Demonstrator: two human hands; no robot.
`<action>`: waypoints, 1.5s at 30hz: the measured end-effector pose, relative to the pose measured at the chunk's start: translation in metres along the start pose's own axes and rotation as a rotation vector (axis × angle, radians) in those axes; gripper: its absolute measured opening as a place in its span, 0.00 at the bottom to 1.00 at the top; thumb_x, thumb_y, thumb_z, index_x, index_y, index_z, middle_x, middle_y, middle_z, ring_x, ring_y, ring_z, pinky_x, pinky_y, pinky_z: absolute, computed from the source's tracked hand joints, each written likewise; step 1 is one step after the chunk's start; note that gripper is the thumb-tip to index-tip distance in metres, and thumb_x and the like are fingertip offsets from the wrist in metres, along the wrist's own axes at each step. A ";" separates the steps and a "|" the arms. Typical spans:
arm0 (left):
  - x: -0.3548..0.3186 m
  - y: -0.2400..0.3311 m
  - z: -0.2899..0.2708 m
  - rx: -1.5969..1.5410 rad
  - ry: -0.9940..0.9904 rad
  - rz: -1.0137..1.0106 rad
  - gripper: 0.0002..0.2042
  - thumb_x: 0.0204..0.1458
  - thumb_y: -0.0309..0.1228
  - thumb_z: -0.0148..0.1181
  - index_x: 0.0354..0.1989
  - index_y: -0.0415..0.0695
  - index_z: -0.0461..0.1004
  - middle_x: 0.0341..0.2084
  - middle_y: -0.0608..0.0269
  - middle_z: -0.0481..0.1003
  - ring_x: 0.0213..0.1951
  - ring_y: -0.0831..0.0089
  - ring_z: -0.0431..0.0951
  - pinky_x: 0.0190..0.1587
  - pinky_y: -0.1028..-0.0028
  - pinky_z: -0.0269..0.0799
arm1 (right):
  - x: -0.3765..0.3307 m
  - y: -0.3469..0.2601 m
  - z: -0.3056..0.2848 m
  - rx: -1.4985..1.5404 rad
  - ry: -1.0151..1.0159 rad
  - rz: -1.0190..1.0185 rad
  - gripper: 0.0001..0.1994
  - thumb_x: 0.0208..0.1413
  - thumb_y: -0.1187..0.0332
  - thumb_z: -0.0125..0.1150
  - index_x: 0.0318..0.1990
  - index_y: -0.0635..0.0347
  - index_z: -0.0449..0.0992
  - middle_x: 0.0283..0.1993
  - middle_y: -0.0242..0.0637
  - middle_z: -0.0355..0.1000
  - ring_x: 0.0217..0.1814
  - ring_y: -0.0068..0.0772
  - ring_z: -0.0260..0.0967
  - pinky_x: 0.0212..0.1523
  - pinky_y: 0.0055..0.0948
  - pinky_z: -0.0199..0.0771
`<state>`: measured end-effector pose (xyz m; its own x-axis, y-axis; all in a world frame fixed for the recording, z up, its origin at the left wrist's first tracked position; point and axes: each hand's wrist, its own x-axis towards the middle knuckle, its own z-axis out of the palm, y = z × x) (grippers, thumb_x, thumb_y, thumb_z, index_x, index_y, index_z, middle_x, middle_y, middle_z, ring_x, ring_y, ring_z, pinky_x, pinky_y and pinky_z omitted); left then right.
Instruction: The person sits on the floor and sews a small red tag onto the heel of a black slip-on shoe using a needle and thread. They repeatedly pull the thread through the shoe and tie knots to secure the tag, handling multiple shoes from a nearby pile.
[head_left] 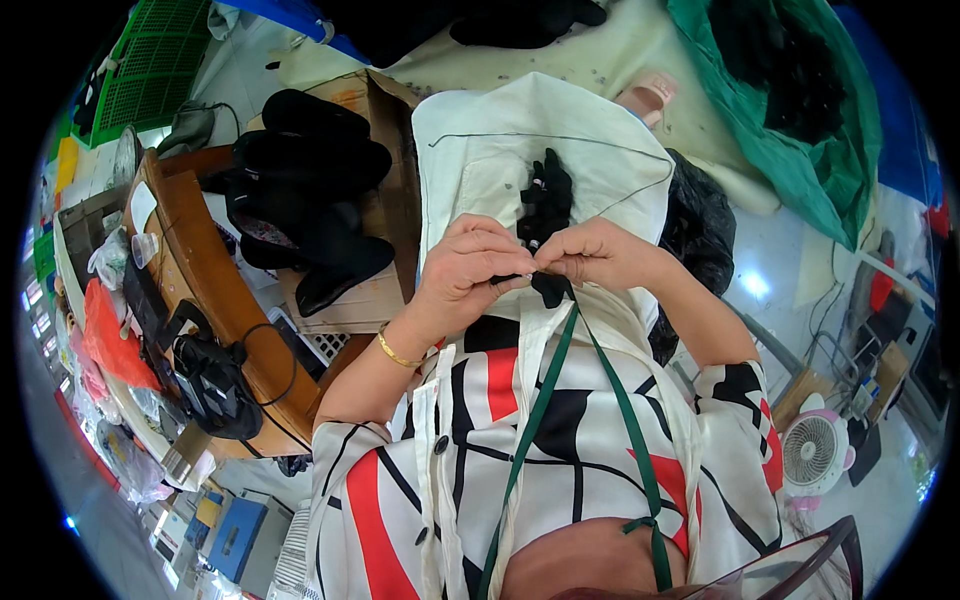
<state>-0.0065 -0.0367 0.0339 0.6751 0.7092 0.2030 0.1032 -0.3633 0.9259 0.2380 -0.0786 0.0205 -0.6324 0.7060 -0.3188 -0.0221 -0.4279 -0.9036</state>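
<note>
Over my lap, my left hand and my right hand meet with their fingertips pinched together. A small black fabric piece shows just beneath the fingertips, and both hands grip it. The exact point of the pinch is too small to make out. More bunched black fabric pieces lie just beyond my fingers on the white apron spread over my lap. A dark green cord around my neck runs down to the hands, where its end is hidden.
Stuffed black fabric items are heaped on a cardboard box to the left, beside a wooden table with a black bag. At right are a black plastic bag, a green sack and a fan.
</note>
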 end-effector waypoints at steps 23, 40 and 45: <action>-0.028 -0.015 0.014 -0.099 0.021 -0.210 0.09 0.44 0.32 0.68 0.32 0.43 0.82 0.27 0.55 0.77 0.35 0.58 0.78 0.37 0.64 0.72 | 0.018 -0.030 0.025 -0.394 0.126 0.026 0.17 0.59 0.72 0.59 0.55 0.62 0.69 0.30 0.32 0.73 0.28 0.21 0.68 0.29 0.24 0.67; -0.015 -0.003 0.005 0.319 0.019 -0.140 0.04 0.44 0.34 0.63 0.23 0.50 0.80 0.24 0.58 0.76 0.33 0.57 0.76 0.33 0.60 0.71 | 0.013 -0.059 0.064 -0.475 0.357 -0.297 0.09 0.66 0.67 0.54 0.33 0.61 0.70 0.28 0.41 0.75 0.24 0.36 0.72 0.26 0.32 0.71; -0.009 -0.011 -0.020 0.682 0.247 0.049 0.04 0.44 0.31 0.66 0.29 0.52 0.81 0.24 0.67 0.75 0.31 0.64 0.75 0.32 0.66 0.73 | -0.019 -0.066 0.027 -0.147 0.507 -0.220 0.08 0.69 0.70 0.48 0.37 0.62 0.67 0.24 0.37 0.72 0.25 0.26 0.70 0.28 0.26 0.72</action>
<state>-0.0284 -0.0266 0.0286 0.5146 0.7687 0.3800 0.5639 -0.6372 0.5254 0.2309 -0.0793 0.0938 -0.1740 0.9676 -0.1831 0.0194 -0.1825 -0.9830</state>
